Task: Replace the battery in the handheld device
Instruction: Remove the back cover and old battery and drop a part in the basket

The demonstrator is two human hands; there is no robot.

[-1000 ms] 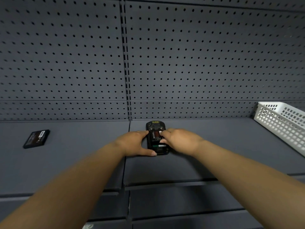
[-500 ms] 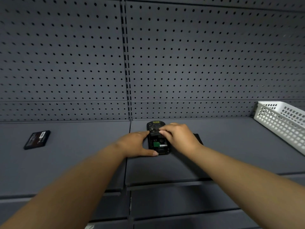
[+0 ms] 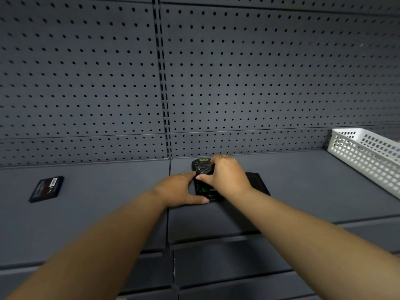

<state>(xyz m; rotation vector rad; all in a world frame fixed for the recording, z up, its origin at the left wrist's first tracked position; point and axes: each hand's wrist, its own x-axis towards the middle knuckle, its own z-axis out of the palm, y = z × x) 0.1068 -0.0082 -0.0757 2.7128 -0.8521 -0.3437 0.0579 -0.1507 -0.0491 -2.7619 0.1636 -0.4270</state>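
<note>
Your left hand [image 3: 181,189] clamps the device [image 3: 202,180] to the shelf, steadying it. Your right hand [image 3: 225,176] pinches the battery [image 3: 206,169], tilting it out.

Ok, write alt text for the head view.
Two bare hands work on a black handheld device lying on a grey shelf: the left hand steadies it, the right hand lifts something dark from its open back. A spare battery lies far left, a white basket far right.

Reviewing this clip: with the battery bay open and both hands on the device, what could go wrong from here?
1. The right hand is lifting something dark out of the handheld device; a slip could drop it onto the exposed green board.
2. The loose battery lies far left, so fetching it means the left hand releases the device.
</note>
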